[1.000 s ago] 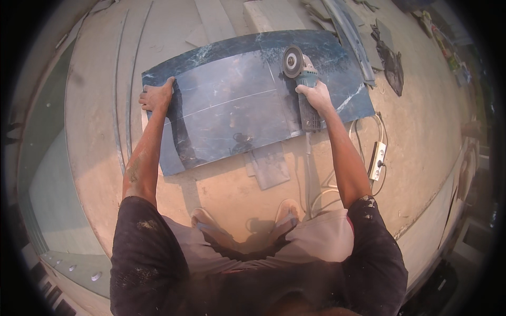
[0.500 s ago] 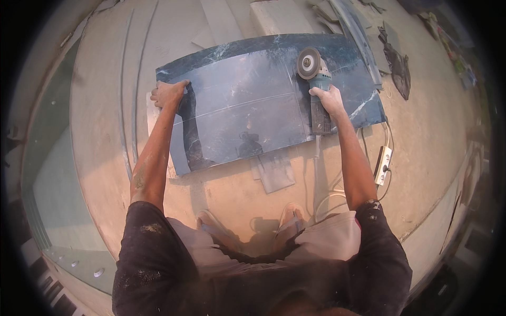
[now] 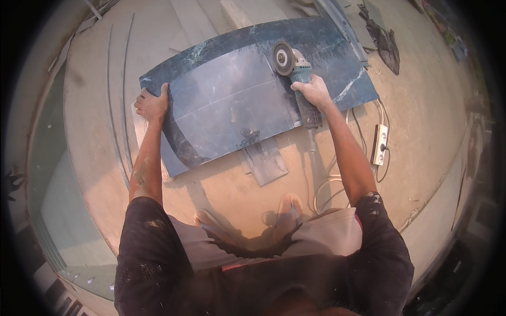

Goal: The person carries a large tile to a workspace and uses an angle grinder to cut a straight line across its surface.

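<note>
A dark blue, white-veined stone-look slab (image 3: 226,113) with a glossy surface lies in front of me. My left hand (image 3: 153,104) grips its left edge near the far corner, thumb on top and fingers over the side. In my right hand (image 3: 314,92) is an angle grinder (image 3: 307,111), held by its body above the slab's right half. The grinder's round disc (image 3: 283,58) points away from me and is tilted, its face visible. Whether the disc touches the slab or spins, I cannot tell.
A white power strip (image 3: 380,145) with a plug and cables lies to the right. Under the slab's near edge sits a small grey tile piece (image 3: 266,163). Two thin rods (image 3: 112,105) run along the left, and a crumpled dark bag (image 3: 385,45) lies far right.
The grinder has shifted left over the slab and its disc end now leans further left. My left hand's thumb has swung from pointing right to pointing away. The whole view has shifted slightly.
</note>
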A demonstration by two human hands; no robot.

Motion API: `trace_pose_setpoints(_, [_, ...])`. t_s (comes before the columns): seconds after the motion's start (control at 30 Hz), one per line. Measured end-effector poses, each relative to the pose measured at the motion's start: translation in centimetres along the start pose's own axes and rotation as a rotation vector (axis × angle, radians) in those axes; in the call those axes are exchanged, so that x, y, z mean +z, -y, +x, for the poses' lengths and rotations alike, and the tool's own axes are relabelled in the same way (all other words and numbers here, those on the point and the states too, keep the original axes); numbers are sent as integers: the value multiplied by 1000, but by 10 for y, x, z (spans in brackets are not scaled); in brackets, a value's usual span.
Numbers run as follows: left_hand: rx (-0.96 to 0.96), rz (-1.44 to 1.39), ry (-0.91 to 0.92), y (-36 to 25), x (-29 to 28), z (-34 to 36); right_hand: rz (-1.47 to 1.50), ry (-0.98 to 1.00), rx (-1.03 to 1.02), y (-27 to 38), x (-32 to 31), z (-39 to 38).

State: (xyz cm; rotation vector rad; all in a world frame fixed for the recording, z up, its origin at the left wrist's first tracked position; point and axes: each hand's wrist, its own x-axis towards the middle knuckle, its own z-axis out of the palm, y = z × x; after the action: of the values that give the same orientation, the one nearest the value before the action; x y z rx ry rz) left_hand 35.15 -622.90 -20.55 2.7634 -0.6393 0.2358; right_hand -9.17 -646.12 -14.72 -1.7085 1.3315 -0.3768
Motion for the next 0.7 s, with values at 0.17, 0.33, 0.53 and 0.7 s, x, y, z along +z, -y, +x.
trace_pose_setpoints(0.17, [-32, 7, 6, 18, 13, 29, -133, 6, -23, 4, -2, -18])
trace_pose_setpoints(0.33, [-36, -51, 83, 14, 4, 31, -162, 52, -19, 7, -8, -25])
trace_pose_setpoints(0.53, [0, -84, 62, 28, 11, 44, -186, 39, -42, 8, 1, -20])
trace_pose_setpoints(0.7, [-40, -91, 114, 27, 19, 46, -235, 42, -38, 4, 1, -18])
